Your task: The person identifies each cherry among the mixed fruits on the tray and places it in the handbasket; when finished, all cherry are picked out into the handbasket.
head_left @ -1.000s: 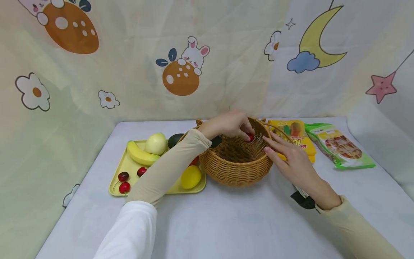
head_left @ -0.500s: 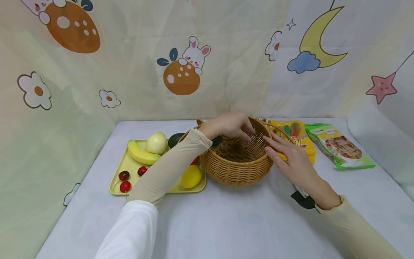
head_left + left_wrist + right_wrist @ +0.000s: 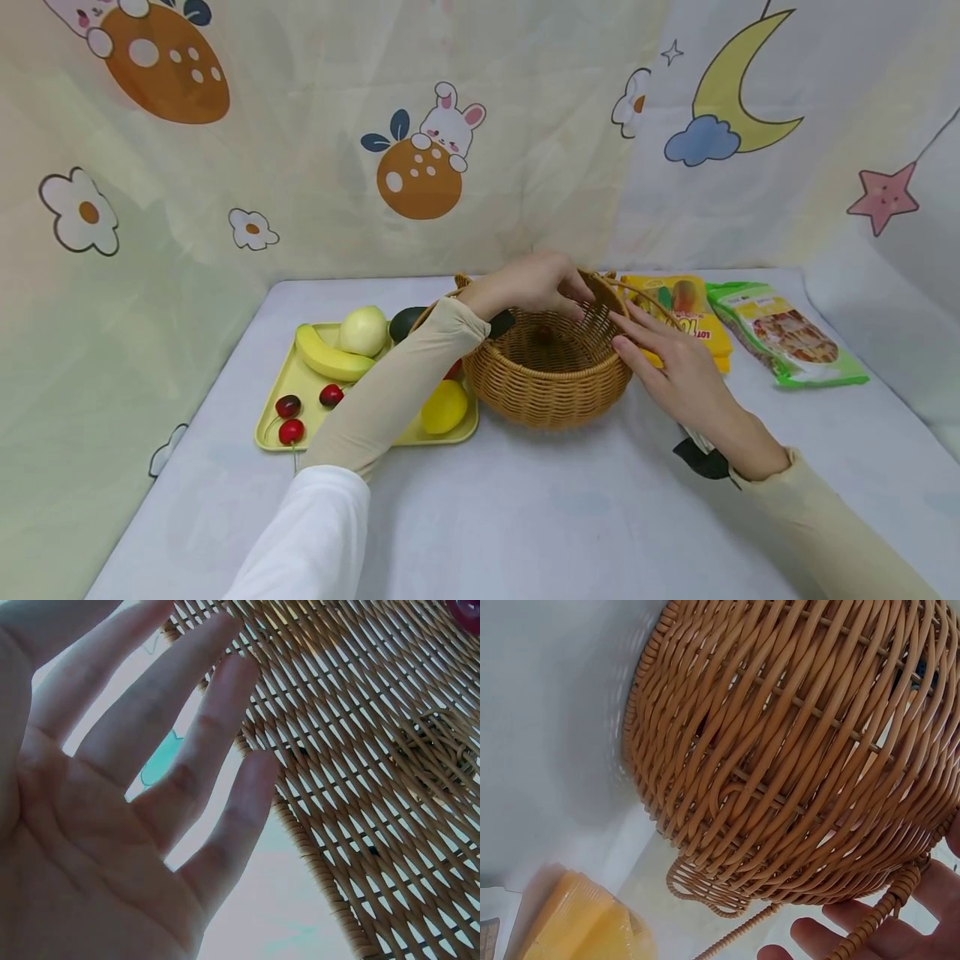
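Note:
A brown wicker basket (image 3: 551,398) stands on the table. My left hand (image 3: 536,283) hovers over its opening, fingers loosely spread and holding nothing; the left wrist view shows the bare palm and fingers (image 3: 217,727) near the woven wall. Inside the basket lies a red cherry (image 3: 466,613), only partly visible at that view's corner. My right hand (image 3: 678,371) rests its extended fingers against the basket's right rim beside the handle (image 3: 889,904). To the left, a yellow tray (image 3: 273,417) carries cherries (image 3: 291,431), a banana (image 3: 330,358) and other fruit.
Behind the right hand lie a yellow snack packet (image 3: 686,308) and a green-edged food bag (image 3: 791,333). A pale round fruit (image 3: 363,332), a dark green fruit (image 3: 405,323) and a yellow fruit (image 3: 444,408) sit on the tray. A patterned cloth (image 3: 315,167) hangs behind the table.
One second ago my left fingers pinched a red cherry over the basket. They have let it go, and it has dropped inside. The right hand stays at the rim.

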`<state>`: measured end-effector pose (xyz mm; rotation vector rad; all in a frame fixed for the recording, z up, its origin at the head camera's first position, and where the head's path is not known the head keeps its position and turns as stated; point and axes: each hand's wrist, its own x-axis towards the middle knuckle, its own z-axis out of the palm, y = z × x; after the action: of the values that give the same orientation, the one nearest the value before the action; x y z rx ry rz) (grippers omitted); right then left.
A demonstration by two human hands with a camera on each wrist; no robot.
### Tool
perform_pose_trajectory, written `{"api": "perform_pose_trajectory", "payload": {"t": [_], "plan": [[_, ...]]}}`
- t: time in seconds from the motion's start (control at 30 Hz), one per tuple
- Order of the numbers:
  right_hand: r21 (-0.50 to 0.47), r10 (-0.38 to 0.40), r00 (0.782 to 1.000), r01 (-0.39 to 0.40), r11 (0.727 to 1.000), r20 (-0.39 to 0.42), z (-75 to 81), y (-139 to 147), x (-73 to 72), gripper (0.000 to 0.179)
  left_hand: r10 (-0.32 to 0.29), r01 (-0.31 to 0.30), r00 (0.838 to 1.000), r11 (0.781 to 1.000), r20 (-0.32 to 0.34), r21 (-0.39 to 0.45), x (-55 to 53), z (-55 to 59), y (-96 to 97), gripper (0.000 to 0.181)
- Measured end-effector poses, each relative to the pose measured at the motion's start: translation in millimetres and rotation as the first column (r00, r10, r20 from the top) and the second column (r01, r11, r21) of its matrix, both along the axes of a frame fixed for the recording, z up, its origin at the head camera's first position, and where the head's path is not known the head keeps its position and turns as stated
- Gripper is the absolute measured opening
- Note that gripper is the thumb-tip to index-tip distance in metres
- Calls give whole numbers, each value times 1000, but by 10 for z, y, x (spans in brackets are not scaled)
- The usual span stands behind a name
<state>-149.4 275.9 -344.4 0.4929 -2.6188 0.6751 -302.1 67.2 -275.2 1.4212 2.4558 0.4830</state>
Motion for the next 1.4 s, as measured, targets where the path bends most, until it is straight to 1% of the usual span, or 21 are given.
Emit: {"api": "perform_pose_trajectory", "payload": {"t": [0.1, 0.17, 0.2, 0.33, 0.4, 0.5, 0.53, 0.57, 0.63, 0.67, 0.77, 0.87, 0.97, 1.07, 1.17, 1.23, 1.3, 1.4], "plan": [[-1, -3, 1000, 3, 1000, 6, 7, -7, 2, 45, 7, -7, 1000, 999, 2, 49, -23, 21, -23, 37], [0, -5, 1000, 5, 1000, 12, 10, -8, 3, 45, 18, -20, 1000, 995, 20, 94, -33, 42, -51, 36], [0, -6, 1000, 6, 1000, 17, 11, -8, 5, 45, 28, -33, 999, 993, 39, 113, -39, 54, -69, 36], [1, -10, 1000, 10, 1000, 27, 16, -4, 9, 46, 68, -84, 994, 975, 83, 207, -42, 127, -163, 35], [1, -7, 1000, 7, 1000, 24, 19, -4, 8, 46, 80, -105, 991, 961, 103, 257, -26, 170, -233, 35], [-1, 6, 1000, -6, 1000, 16, 12, -19, -1, 46, 94, -139, 985, 929, 146, 342, 33, 219, -387, 36], [-1, 11, 1000, -11, 1000, 12, 11, -25, -4, 46, 107, -157, 982, 919, 155, 361, 60, 236, -445, 36], [-2, 15, 1000, -15, 1000, 10, 10, -28, -7, 46, 106, -158, 983, 909, 153, 385, 83, 247, -505, 36], [-7, 19, 1000, -19, 1000, 5, 11, -31, -10, 45, 135, -182, 981, 895, 141, 408, 137, 263, -618, 37], [-9, 19, 1000, -19, 1000, 3, 13, -28, -10, 45, 154, -196, 979, 891, 133, 410, 167, 269, -673, 37], [-15, 15, 1000, -15, 1000, 2, 17, -16, -8, 46, 202, -236, 971, 879, 125, 415, 268, 240, -859, 37], [-13, 11, 1000, -11, 1000, 1, 13, -5, -8, 46, 263, -300, 954, 866, 147, 399, 408, 166, -1085, 38], [-14, 12, 1000, -12, 1000, -1, 13, -5, -10, 46, 336, -364, 931, 857, 139, 365, 558, 93, -1334, 40], [-22, 15, 1000, -15, 1000, -4, 15, -1, -10, 45, 391, -404, 914, 849, 108, 340, 681, 40, -1578, 42], [-21, 11, 1000, -11, 1000, 1, 20, 0, -4, 45, 426, -418, 903, 844, 54, 335, 804, -21, -1833, 42], [-16, 6, 1000, -6, 1000, 7, 21, 1, -1, 45, 456, -438, 890, 837, 25, 327, 898, -76, -2011, 42], [-10, 2, 1000, -2, 1000, 16, 23, -3, 3, 46, 492, -468, 871, 826, 3, 314, 1006, -139, -2198, 42], [-5, 6, 1000, -6, 1000, 21, 21, -6, 1, 46, 561, -531, 828, 792, -15, 301, 1175, -227, -2466, 42]]}}
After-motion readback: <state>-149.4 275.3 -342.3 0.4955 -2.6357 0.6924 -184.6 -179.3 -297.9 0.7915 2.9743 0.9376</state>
